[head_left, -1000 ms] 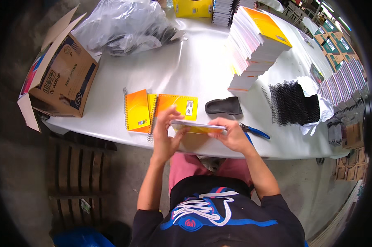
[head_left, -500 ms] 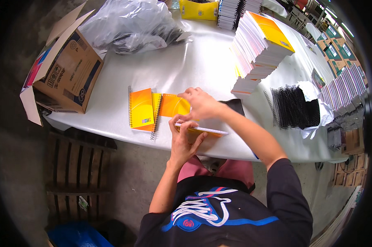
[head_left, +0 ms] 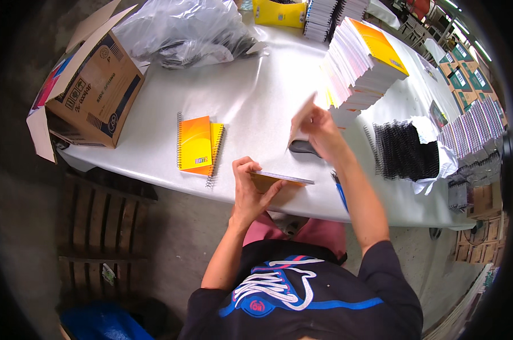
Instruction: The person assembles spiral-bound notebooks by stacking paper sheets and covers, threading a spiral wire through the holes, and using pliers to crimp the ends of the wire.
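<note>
My left hand (head_left: 249,190) grips a thin unbound notebook block (head_left: 282,179) with an orange cover, held flat over the near edge of the white table (head_left: 250,96). My right hand (head_left: 320,127) is stretched out beside a tall leaning stack of white page blocks topped with an orange cover (head_left: 361,65), pinching a white sheet (head_left: 302,122) lifted on edge. Two finished orange spiral notebooks (head_left: 198,145) lie on the table left of my left hand.
A pile of black spiral coils (head_left: 404,150) lies on the right on white wrapping. An open cardboard box (head_left: 89,85) stands at the left table corner, a clear plastic bag (head_left: 182,28) behind it. More stacks (head_left: 475,133) line the right edge. A blue-handled tool (head_left: 341,192) lies near me.
My right hand let go of the notebook block, reached out to the tall stack and lifted a white sheet. My left hand keeps holding the block at the table edge.
</note>
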Available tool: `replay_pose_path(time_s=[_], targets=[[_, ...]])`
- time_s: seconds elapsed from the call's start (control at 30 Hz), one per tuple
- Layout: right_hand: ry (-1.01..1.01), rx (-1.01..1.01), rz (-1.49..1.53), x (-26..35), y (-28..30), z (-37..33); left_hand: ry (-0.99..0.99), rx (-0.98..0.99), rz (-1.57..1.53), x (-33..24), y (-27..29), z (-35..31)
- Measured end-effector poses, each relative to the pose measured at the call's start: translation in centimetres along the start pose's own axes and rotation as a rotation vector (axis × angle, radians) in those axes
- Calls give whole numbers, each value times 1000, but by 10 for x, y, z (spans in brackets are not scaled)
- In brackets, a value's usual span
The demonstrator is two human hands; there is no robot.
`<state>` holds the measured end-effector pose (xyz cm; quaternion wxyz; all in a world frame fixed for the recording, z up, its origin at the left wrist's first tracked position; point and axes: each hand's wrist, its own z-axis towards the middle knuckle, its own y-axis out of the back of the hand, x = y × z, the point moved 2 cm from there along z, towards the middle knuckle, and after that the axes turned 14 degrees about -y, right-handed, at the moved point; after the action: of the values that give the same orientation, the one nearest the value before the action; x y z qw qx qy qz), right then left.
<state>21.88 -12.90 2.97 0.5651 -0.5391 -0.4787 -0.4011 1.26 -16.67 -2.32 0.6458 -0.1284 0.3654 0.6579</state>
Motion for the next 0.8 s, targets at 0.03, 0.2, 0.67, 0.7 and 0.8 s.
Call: replay_pose_path(time_s=[0.03,0.2,0.67,0.7,0.8], targets=[[75,124,195,-18,5,-10,-35,-17,8,1,0,1],[-257,135,249,-59,-25,-64,23,-106,-237,7,3,-2],[56,-142,-485,-17,-26,-118,-172,49,69,-24,1,17],[-20,-181,-401,-31,-29,-116,-169,35,66,-28,-1,18],[-25,-283,-178,-48,-41,-118,-158,66,159,-24,-10,7]])
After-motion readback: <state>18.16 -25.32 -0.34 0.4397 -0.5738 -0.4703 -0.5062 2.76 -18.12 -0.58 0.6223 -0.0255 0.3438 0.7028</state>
